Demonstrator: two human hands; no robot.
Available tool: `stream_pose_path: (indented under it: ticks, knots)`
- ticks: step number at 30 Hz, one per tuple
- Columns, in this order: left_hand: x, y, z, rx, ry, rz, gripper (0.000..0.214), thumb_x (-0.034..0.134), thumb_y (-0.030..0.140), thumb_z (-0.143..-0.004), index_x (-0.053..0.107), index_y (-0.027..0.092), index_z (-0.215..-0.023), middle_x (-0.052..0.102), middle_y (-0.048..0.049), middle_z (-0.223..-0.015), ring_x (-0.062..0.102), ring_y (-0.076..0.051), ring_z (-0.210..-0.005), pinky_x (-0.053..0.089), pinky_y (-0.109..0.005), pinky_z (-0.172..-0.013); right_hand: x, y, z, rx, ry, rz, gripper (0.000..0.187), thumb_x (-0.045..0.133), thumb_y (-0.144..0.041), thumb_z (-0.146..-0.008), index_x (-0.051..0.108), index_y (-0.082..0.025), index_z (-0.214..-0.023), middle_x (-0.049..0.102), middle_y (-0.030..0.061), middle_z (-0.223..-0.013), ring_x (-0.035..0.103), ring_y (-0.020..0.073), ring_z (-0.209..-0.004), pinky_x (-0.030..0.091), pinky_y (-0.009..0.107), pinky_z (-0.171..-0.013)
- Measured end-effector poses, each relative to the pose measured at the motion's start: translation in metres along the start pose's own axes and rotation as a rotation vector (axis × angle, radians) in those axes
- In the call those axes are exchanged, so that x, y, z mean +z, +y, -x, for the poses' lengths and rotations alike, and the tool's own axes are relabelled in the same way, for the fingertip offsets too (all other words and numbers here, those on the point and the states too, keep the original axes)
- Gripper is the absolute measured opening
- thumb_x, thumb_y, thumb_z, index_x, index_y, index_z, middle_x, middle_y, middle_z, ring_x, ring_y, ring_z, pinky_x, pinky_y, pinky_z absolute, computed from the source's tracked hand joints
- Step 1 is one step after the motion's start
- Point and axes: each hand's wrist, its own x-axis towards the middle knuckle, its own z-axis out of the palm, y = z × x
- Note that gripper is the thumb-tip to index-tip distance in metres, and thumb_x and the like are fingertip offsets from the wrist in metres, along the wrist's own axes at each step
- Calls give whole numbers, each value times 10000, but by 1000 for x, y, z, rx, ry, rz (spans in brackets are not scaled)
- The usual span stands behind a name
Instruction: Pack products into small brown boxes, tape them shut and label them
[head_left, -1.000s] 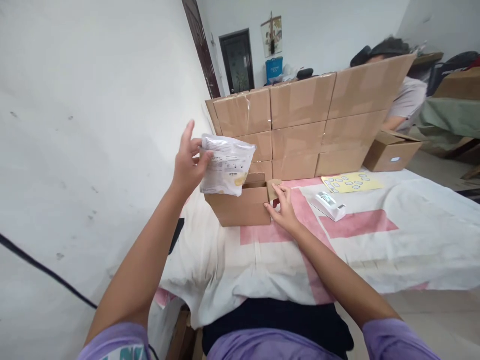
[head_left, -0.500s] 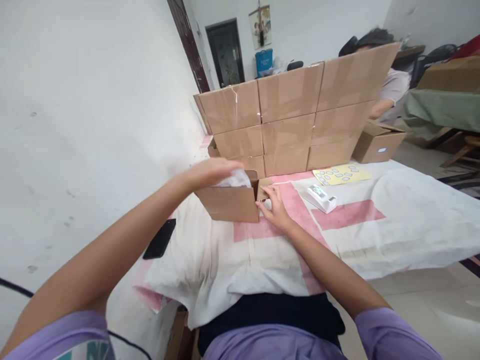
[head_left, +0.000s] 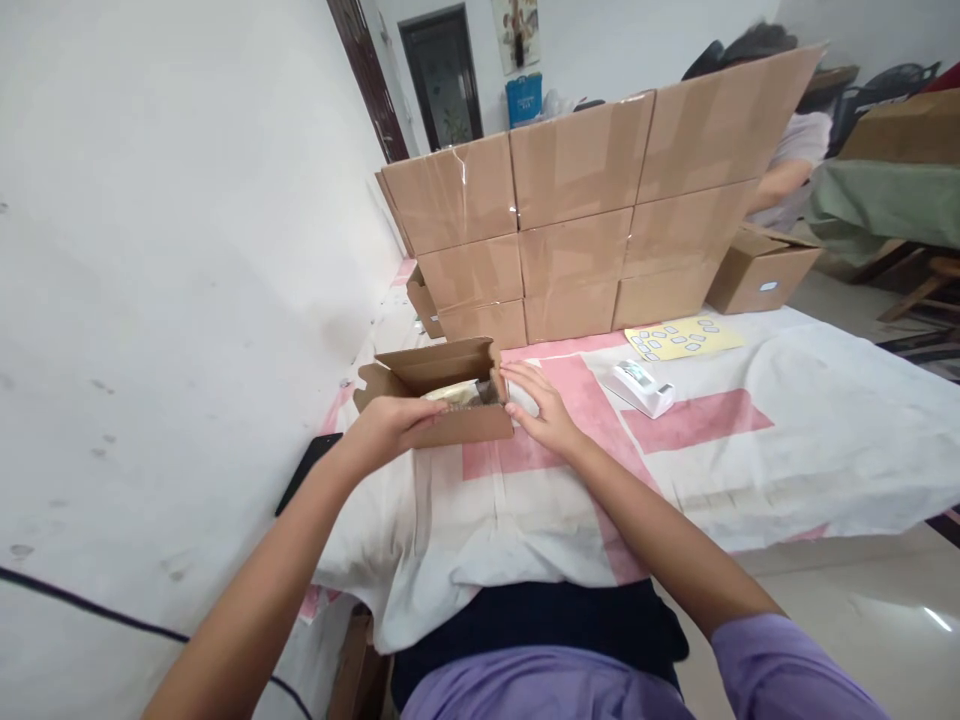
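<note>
A small cardboard box [head_left: 474, 428] stands on the cloth before me with its top open. Inside lies something pale in clear plastic [head_left: 459, 391], partly hidden by the near wall, so its kind is unclear. My left hand [head_left: 397, 425] pinches the top edge of that near wall, left of the middle. At the box's right end, my right hand [head_left: 546, 408] grips the side panel between thumb and fingers. Flaps stick out at the box's left end.
A taped cardboard partition [head_left: 574, 165] rises behind the box. To the right are a white device with a small screen [head_left: 643, 388], a yellow sheet with labels [head_left: 679, 338] and another carton [head_left: 761, 275]. A black phone-like slab [head_left: 306, 470] lies left. A person sits beyond the partition.
My left hand has come down from above the box, where something white showed under it, to the near wall. The box's inside now shows. My right hand stays at the right end.
</note>
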Motion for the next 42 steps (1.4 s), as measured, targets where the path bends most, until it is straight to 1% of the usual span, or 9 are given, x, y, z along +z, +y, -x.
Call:
stream_pose_path:
  ticks: [5, 9, 11, 14, 17, 20, 24, 36, 42]
  knots:
    - [27, 21, 27, 100, 142, -49, 328, 504, 226, -942, 745, 330, -1139, 793, -9, -1090, 764, -213, -969, 631, -341, -807, -3, -6, -1, -195, -101, 28, 582, 583, -622, -924, 584, -296, -1406, 509, 110, -1524, 404, 337, -1427, 334, 596, -1169]
    - [25, 39, 23, 129, 172, -88, 314, 513, 217, -947, 740, 335, -1128, 801, -12, -1033, 763, -211, -936, 617, -338, -771, -2, -5, 0, -198, -82, 172, 538, 667, -688, -815, 724, -279, -1160, 659, 104, -1319, 454, 368, -1315, 350, 634, -1118]
    - [19, 41, 20, 100, 174, -116, 280, 535, 262, -956, 729, 339, -1142, 791, -20, -1075, 732, -244, -1062, 587, -405, -893, -3, -4, 0, -164, -87, 200, 478, 678, -679, -805, 747, -283, -1063, 703, 97, -1204, 496, 363, -1226, 385, 628, -1078]
    - [14, 28, 22, -71, 348, -122, 363, 677, 402, -886, 674, 355, -1246, 680, -48, -1353, 520, -335, -1385, 388, -573, -1153, -6, -3, -3, -141, -64, 186, 365, 621, -605, -879, 749, -275, -972, 711, 96, -1155, 494, 348, -1172, 417, 608, -1040]
    - [25, 2, 30, -399, 607, 114, 850, 785, 530, -763, 425, 322, -1504, 383, -124, -1623, 326, -385, -1508, 309, -619, -1198, -7, -2, -5, -92, -21, 157, 323, 547, -518, -951, 735, -257, -918, 705, 99, -1066, 518, 320, -1100, 452, 582, -998]
    - [48, -16, 38, -509, 516, 439, 952, 724, 549, -816, 239, 285, -1592, 356, -167, -1630, 393, -351, -1479, 367, -564, -1188, -8, -2, -6, -14, 25, 145, 351, 540, -529, -955, 736, -242, -904, 681, 113, -1110, 533, 318, -1107, 466, 575, -986]
    - [69, -18, 40, -347, 515, 493, 728, 595, 531, -915, 352, 275, -1552, 331, -117, -1655, 279, -288, -1543, 220, -520, -1276, -10, -1, -5, 39, 44, 77, 400, 547, -574, -945, 743, -225, -933, 525, 130, -1436, 472, 346, -1326, 440, 566, -1071]
    - [73, -9, 37, -297, 464, 503, 818, 604, 507, -916, 237, 252, -1602, 290, -116, -1672, 231, -276, -1559, 214, -478, -1287, -23, -12, -9, 61, -128, 62, 435, 554, -581, -953, 755, -225, -1101, 462, 118, -1564, 383, 365, -1464, 341, 573, -1188]
    - [73, -7, 36, -339, 463, 563, 883, 593, 534, -919, 121, 283, -1621, 272, -127, -1677, 217, -282, -1562, 182, -520, -1289, -30, -21, -8, 139, -219, -133, 380, 599, -544, -950, 773, -269, -1146, 445, 78, -1585, 441, 348, -1444, 461, 507, -1121]
